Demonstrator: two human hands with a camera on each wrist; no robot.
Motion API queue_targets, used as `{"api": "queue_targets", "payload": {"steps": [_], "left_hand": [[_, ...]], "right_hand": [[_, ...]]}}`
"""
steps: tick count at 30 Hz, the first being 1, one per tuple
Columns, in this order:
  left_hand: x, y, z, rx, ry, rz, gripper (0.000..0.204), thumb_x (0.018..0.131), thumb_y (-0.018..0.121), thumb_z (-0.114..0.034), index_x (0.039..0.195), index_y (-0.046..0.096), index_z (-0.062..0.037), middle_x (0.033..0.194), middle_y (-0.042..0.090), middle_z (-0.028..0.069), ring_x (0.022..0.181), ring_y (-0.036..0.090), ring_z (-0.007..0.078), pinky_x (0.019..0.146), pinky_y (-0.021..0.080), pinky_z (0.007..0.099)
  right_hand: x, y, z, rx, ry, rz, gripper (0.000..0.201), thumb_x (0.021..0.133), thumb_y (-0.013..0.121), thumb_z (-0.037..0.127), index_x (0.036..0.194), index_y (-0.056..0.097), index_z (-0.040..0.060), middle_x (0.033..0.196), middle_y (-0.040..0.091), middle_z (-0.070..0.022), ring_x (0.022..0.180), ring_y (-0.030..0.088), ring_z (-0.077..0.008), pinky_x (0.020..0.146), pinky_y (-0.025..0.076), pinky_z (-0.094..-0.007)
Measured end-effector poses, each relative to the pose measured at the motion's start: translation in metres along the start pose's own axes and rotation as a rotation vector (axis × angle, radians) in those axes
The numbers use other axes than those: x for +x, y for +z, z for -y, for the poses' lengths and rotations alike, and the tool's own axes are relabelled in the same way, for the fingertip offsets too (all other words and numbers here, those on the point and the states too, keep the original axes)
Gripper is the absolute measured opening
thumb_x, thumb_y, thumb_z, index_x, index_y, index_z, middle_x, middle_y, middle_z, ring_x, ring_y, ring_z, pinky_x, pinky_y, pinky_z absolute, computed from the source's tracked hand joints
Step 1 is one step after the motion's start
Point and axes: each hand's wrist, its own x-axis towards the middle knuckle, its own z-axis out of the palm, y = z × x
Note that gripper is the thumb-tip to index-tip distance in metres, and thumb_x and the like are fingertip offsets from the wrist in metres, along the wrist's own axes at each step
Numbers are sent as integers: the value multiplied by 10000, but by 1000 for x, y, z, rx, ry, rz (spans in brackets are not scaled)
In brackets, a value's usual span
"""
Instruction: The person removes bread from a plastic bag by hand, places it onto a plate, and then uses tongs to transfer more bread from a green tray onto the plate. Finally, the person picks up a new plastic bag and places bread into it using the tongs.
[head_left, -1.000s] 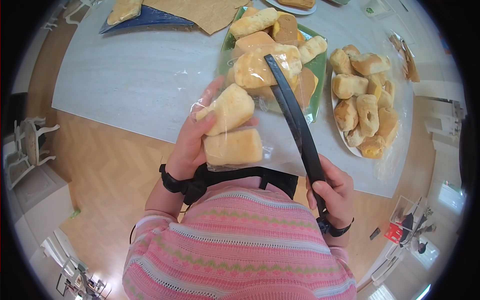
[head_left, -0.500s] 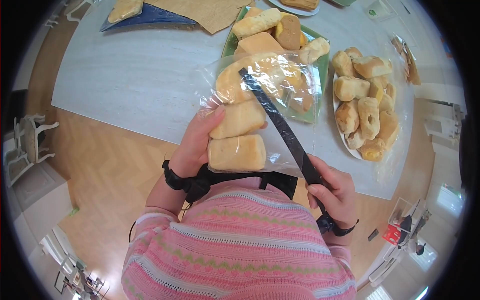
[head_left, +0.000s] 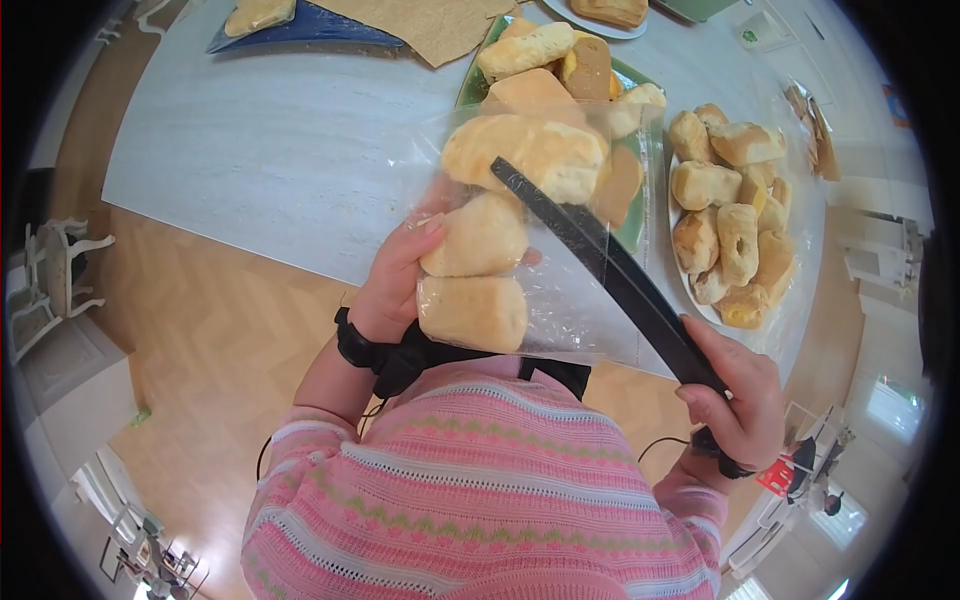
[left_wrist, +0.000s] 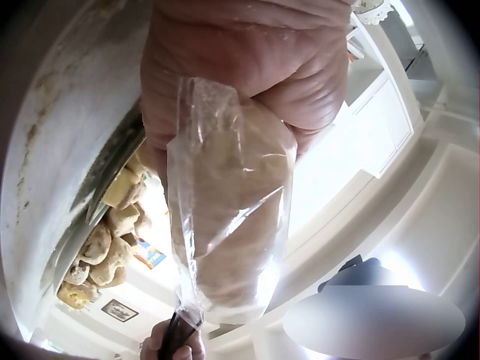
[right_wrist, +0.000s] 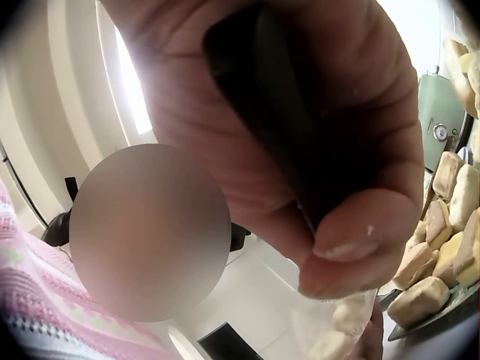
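My left hand (head_left: pixel 395 265) holds a clear plastic bag (head_left: pixel 590 320) from its left side, thumb over the front and a fingertip showing beyond the roll. Inside the bag, a pale bread roll (head_left: pixel 472 313) lies nearest my body, with a second roll (head_left: pixel 480 235) above it. A longer browned roll (head_left: pixel 560 160) sits at the far side of the bag. Black tongs (head_left: pixel 610 265) reach into the bag, their tip lying over that longer roll. My right hand (head_left: pixel 740 395) grips the tongs' handle end. In the left wrist view, the bagged bread (left_wrist: pixel 240 217) hangs below the palm.
Beyond the bag, a green plate (head_left: pixel 650 225) carries a heap of rolls and slices. A white oval plate (head_left: pixel 690 295) piled with rolls stands to the right. Further back lie brown paper (head_left: pixel 430 30), a blue plate (head_left: pixel 340 28) with bagged bread, and a white plate (head_left: pixel 630 30).
The tongs' tip and the browned roll have shifted within the bag. My right hand has moved out to the right. The second roll, tilted before, now lies straighter under my left thumb.
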Motion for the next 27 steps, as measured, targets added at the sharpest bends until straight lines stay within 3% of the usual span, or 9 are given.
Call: {"api": "queue_targets", "payload": {"steps": [4, 6, 13, 15, 19, 21, 25, 27], "left_hand": [[8, 4, 3, 3, 134, -62, 797, 868, 568, -384, 1519, 186, -129, 1382, 456, 188, 1106, 601, 356, 850, 556, 448], [8, -4, -3, -61, -21, 94, 816, 878, 637, -250, 1529, 157, -141, 1382, 450, 199, 1191, 545, 383, 1004, 457, 548], [4, -11, 0, -64, -82, 66, 783, 864, 664, -171, 1508, 220, -131, 1367, 475, 187, 1222, 524, 387, 994, 470, 534], [5, -10, 3, 131, -31, -5, 765, 821, 672, -252, 1449, 292, -39, 1305, 524, 203, 1056, 626, 373, 875, 540, 499], [1, 6, -7, 9, -105, -10, 729, 806, 683, -219, 1411, 335, -8, 1276, 555, 207, 1084, 619, 346, 911, 526, 455], [-1, 2, -5, -54, -101, 23, 705, 810, 665, -216, 1401, 349, 5, 1264, 568, 208, 1097, 617, 325, 929, 515, 414], [-2, -4, 3, -54, -94, -2, 706, 811, 656, -217, 1408, 343, -8, 1280, 556, 205, 1104, 614, 313, 938, 509, 407], [-2, -12, 9, -57, -86, -27, 731, 797, 666, -237, 1414, 338, -24, 1291, 543, 201, 1121, 598, 352, 907, 529, 427]], "right_hand": [[-1, -7, 1, 3, 43, -21, 550, 789, 744, 150, 1263, 561, -62, 860, 658, -150, 518, 582, -157, 518, 452, -265], [7, -6, 4, -99, 11, -15, 512, 804, 729, 114, 1263, 571, -51, 842, 654, -137, 501, 562, -145, 505, 441, -265], [23, -10, 2, 45, 46, 86, 496, 804, 728, 117, 1252, 585, -41, 793, 643, -114, 492, 548, -135, 494, 426, -263], [26, -11, 5, 56, 82, 134, 511, 794, 739, 132, 1249, 584, -42, 788, 639, -129, 514, 562, -167, 512, 438, -276], [27, -9, 10, -83, -18, 92, 525, 785, 744, 142, 1250, 579, -37, 813, 644, -161, 582, 609, -244, 560, 471, -306], [24, -18, 16, -137, -72, 101, 545, 773, 752, 162, 1253, 576, -28, 847, 650, -189, 662, 636, -322, 611, 492, -343], [18, -36, 34, -248, -40, 133, 566, 762, 754, 183, 1253, 573, -31, 881, 660, -200, 689, 645, -349, 636, 502, -355], [15, -44, 42, -332, -15, 150, 582, 753, 754, 210, 1246, 575, -41, 857, 652, -205, 673, 641, -347, 621, 499, -349]]}}
